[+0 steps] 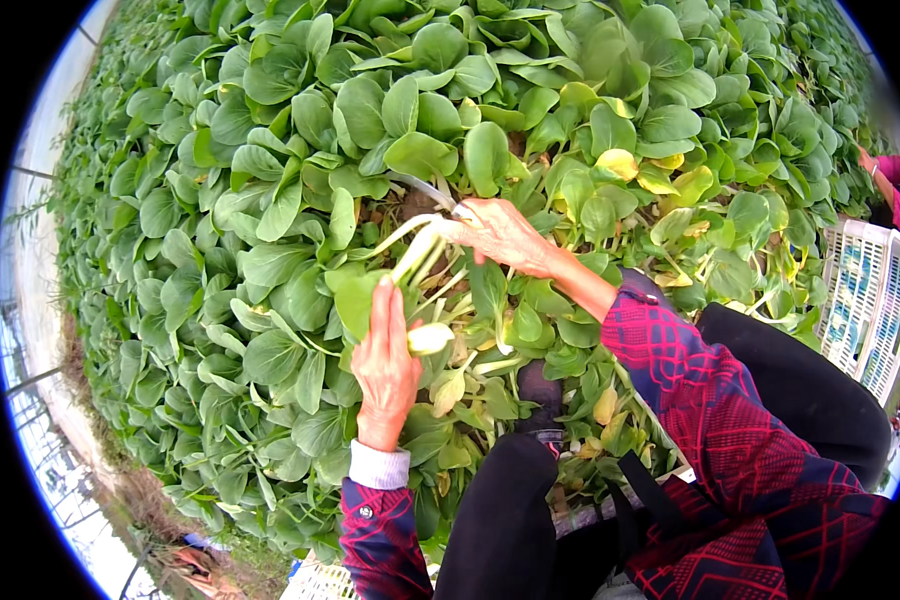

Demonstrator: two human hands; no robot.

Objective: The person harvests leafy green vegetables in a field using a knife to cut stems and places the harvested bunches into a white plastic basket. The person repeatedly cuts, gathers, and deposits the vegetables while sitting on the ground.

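My left hand (386, 364) is closed around a head of bok choy; its pale cut base (430, 339) sticks out by the thumb. Just above, my right hand (506, 236) holds a knife, whose grey blade (429, 191) points up and to the left among the leaves. Between thumb and fingers the same hand pinches pale leaf stalks (418, 251), which run down toward my left fingertips. Whether those stalks belong to the head in my left hand I cannot tell. Loose trimmed leaves (450, 390) lie on the ground below my hands.
Dense standing bok choy (270, 262) spreads ahead and to the left. Yellowed leaves (619, 163) lie right of centre. A white plastic crate (862, 300) stands at right, near another person's hand (866, 161). Another white crate (319, 581) shows at the bottom. My shoe (540, 397) is among the leaves.
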